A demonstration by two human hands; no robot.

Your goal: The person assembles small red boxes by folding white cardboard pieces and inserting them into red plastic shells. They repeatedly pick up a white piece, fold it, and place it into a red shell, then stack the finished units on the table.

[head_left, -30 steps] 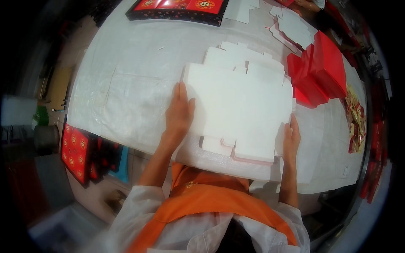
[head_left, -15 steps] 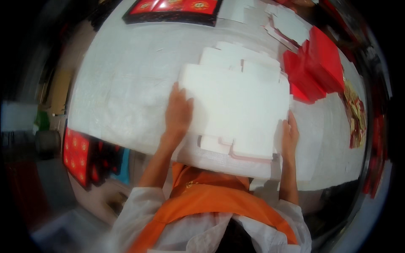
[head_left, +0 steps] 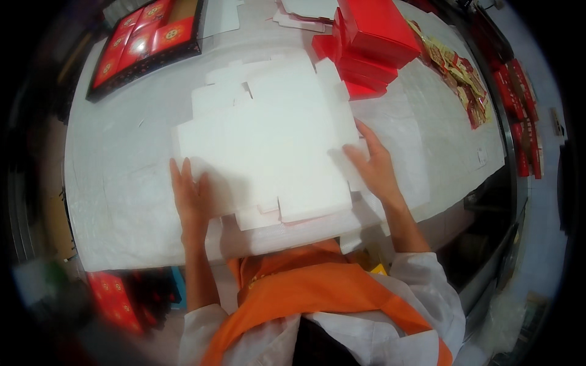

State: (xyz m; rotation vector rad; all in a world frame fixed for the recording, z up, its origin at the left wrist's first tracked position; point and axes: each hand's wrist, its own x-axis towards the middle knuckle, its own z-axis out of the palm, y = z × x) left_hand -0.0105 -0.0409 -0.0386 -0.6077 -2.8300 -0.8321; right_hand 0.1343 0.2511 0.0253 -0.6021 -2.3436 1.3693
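A large flat white die-cut cardboard sheet (head_left: pixel 268 134), an unfolded box blank with tabs, lies on the white table (head_left: pixel 122 201) in front of me. My left hand (head_left: pixel 190 195) lies flat at its near left edge, fingers spread and touching the sheet. My right hand (head_left: pixel 373 165) presses flat on its right edge, fingers apart. Neither hand grips anything. More white blanks seem stacked under the top sheet.
Red boxes (head_left: pixel 366 43) are stacked at the far right of the table. A black tray of red packets (head_left: pixel 146 43) sits at the far left. Small gold-and-red packets (head_left: pixel 458 73) lie along the right side. More red boxes (head_left: pixel 116 299) stand below the table's near left edge.
The view has swung, so the table now appears turned. Both hands stay at the sheet's left and right edges, and the sheet appears shifted slightly on the table.
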